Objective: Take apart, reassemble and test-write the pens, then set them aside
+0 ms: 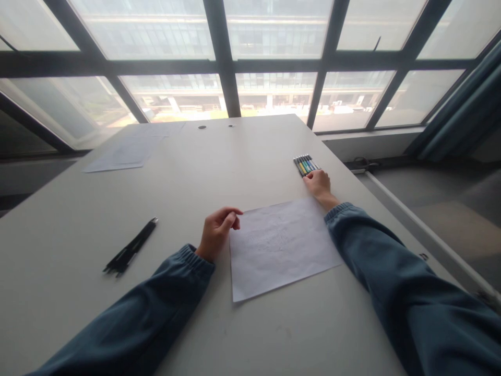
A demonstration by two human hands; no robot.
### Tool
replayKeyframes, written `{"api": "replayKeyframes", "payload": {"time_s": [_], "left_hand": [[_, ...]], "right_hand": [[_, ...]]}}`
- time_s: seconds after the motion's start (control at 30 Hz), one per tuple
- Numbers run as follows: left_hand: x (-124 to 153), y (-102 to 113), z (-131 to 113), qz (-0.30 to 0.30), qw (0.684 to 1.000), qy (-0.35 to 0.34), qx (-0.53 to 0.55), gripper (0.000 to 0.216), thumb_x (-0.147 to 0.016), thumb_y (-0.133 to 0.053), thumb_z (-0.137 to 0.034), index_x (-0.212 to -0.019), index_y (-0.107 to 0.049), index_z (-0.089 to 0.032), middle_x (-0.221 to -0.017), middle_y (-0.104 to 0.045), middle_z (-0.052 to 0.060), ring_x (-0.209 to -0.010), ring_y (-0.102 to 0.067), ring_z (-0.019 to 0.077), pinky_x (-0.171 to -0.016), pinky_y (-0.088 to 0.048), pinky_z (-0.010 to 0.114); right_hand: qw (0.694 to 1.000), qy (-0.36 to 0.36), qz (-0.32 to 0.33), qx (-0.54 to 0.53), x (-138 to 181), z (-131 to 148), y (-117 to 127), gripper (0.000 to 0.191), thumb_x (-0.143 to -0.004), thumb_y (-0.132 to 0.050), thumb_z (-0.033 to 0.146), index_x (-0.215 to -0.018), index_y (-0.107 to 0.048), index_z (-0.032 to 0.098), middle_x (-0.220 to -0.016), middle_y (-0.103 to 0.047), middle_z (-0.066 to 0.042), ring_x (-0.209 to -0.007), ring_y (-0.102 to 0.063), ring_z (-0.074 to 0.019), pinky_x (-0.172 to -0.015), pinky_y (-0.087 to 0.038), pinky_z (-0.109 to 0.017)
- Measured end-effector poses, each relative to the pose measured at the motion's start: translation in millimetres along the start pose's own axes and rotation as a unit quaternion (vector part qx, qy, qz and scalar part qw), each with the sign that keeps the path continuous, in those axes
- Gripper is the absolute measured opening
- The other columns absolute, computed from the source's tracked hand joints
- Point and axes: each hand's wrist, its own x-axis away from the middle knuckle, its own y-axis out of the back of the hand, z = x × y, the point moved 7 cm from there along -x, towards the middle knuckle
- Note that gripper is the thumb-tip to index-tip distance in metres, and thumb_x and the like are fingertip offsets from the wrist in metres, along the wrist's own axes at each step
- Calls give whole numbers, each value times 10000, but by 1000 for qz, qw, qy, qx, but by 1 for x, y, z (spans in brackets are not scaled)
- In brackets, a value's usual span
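A white sheet of paper (pixel 279 250) with faint line drawing in its middle lies on the table in front of me. At its upper left corner rests my left hand (pixel 219 227), fingers curled in and thumb against the index finger, with nothing visible in them. Beyond the sheet's upper right corner, my right hand (pixel 318 184) is closed at the near end of a flat row of pens with coloured bands (pixel 306 164). My fingers cover part of that row, so their exact grip is partly hidden.
Several black pens (pixel 133 248) lie bunched to the left on the white table (pixel 250 334). More paper sheets (pixel 125 149) lie at the far left. A round hole (pixel 201 127) shows near the far edge. Large windows stand behind; a blue curtain (pixel 454 115) hangs at right.
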Motion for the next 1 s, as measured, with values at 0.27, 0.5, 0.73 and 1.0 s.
{"api": "replayKeyframes", "payload": {"time_s": [0.27,0.5,0.73,1.0], "left_hand": [[0,0,3,7,1000,6,-3,180,-867,-603,-267,-843,-741,-153,-576,-624,9,-552,-573,118,-567,-471,228],[0,0,2,8,1000,4,-4,186,-871,-606,-273,-844,-740,-147,-576,-622,12,-554,-576,122,-569,-476,236],[1,-2,2,13,1000,15,-7,196,-871,-597,-276,-860,-731,-134,-580,-621,4,-558,-571,113,-579,-473,227],[1,-1,-1,11,1000,18,-12,197,-873,-595,-280,-862,-727,-133,-578,-615,-2,-561,-567,111,-589,-474,226]], "right_hand": [[1000,20,6,3,2,3,1,173,-873,-660,311,-878,-778,183,-940,-768,-130,-950,-713,-262,-893,-520,-343],[1000,25,-1,8,2,3,1,179,-874,-665,318,-884,-779,180,-946,-771,-139,-939,-715,-269,-870,-518,-339],[999,31,3,9,2,3,1,180,-882,-672,314,-908,-775,170,-966,-773,-135,-930,-706,-249,-875,-509,-327],[999,30,1,13,2,5,2,191,-890,-665,314,-917,-779,164,-965,-769,-144,-930,-704,-253,-877,-507,-330]]}}
